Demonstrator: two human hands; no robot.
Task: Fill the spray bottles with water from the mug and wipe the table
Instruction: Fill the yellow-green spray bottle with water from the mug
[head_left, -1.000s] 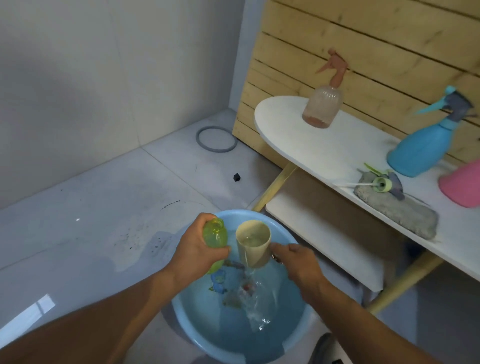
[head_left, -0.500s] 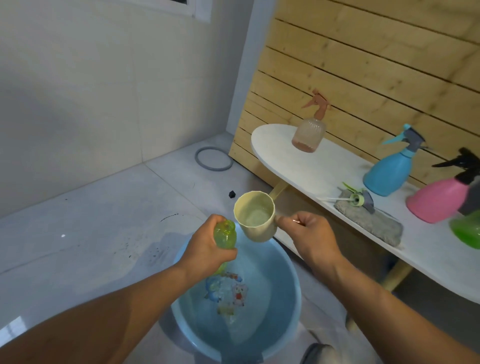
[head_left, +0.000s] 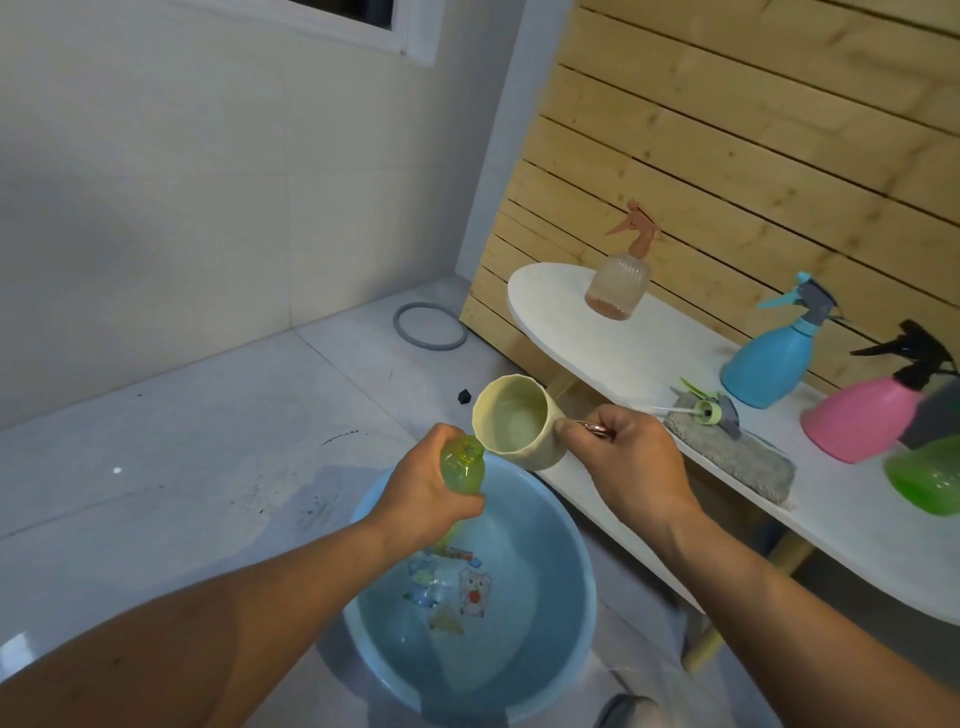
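Observation:
My left hand grips a small yellow-green bottle without its spray head, held upright over the blue basin. My right hand holds the cream mug by its handle, tilted with its lip at the bottle's mouth; a little water shows inside. On the white table stand a brown spray bottle, a blue one, a pink one and part of a green one. A loose green spray head lies on a grey cloth.
The basin sits on the grey tiled floor and holds water over cartoon pictures on its bottom. A grey ring and a small black bit lie on the floor near the wooden slat wall. The table's lower shelf is right of the basin.
The mug came up out of the basin, dripping, and now tips against the bottle's mouth. The bottle rose with my left hand. The view lifted toward the table.

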